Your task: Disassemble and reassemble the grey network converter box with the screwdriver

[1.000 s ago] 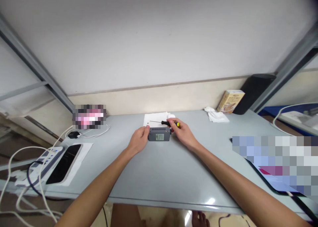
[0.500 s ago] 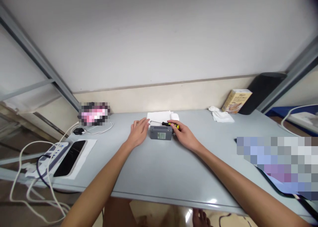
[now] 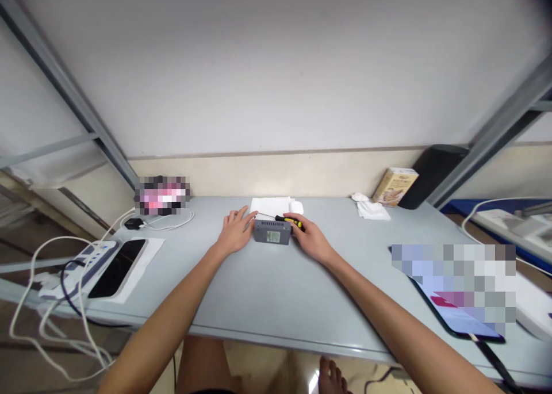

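A small dark grey box with a row of vent slots and a pale label stands on the desk between my hands. My right hand is closed around the black and yellow handle of a screwdriver, beside the box's right end. The screwdriver lies nearly level behind the box, its thin shaft pointing left. At the left end of the box is my left hand, fingers spread and holding nothing I can see. Behind the box lie a white sheet of paper and a small white rounded object.
At left, a phone lies beside a power strip and loose white cables. Crumpled tissue, a yellow carton and a black cylinder stand at the back right. A tablet with a blurred screen lies right.
The view has shifted, so most things on the right sit farther left in the picture. My left fingers look a little more spread. The screwdriver stays in my right hand behind the box.
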Motion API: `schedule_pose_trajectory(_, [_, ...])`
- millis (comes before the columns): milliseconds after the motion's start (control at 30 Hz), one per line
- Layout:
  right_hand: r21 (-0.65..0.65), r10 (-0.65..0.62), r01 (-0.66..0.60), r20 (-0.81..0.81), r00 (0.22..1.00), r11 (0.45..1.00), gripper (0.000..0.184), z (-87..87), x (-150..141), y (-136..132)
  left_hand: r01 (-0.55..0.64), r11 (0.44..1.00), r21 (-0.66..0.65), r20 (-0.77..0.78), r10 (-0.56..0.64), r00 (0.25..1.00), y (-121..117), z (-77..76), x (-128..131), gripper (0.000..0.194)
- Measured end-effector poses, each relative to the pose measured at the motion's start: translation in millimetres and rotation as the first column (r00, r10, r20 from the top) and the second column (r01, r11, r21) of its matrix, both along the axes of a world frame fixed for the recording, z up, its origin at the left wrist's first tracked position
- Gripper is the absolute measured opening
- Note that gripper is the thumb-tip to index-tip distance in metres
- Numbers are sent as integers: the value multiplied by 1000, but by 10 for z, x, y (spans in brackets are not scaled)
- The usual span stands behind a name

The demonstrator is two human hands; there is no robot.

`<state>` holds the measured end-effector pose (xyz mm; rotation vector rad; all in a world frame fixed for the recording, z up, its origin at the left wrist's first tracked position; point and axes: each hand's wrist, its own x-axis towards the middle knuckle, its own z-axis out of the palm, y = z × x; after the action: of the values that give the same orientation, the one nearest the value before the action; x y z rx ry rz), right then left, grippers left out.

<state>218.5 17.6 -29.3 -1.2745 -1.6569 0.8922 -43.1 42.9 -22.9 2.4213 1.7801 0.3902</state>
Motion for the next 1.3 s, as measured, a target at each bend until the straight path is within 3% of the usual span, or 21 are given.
schedule_pose_trajectory(400, [-23, -23, 21, -57, 998, 1000, 54, 10, 20, -2, 39, 999, 19, 87, -40, 995, 25, -62, -49, 52])
schedule_pose_trajectory(800, [-96, -75, 58, -182, 980, 994, 64, 190, 28, -111, 44, 998, 50, 122, -49, 991, 30, -58, -59, 48])
schedule_pose_trajectory(1100, [-125, -44, 17, -213, 976, 992, 62, 187, 46, -117, 41, 980, 194, 324, -104, 940, 80, -71, -91, 22])
schedule_pose_trajectory(1300, [-129, -48, 20, -212, 976, 991, 63, 181, 44, -118, 88, 972, 218, 362, -164, 917, 68, -40, -83, 16])
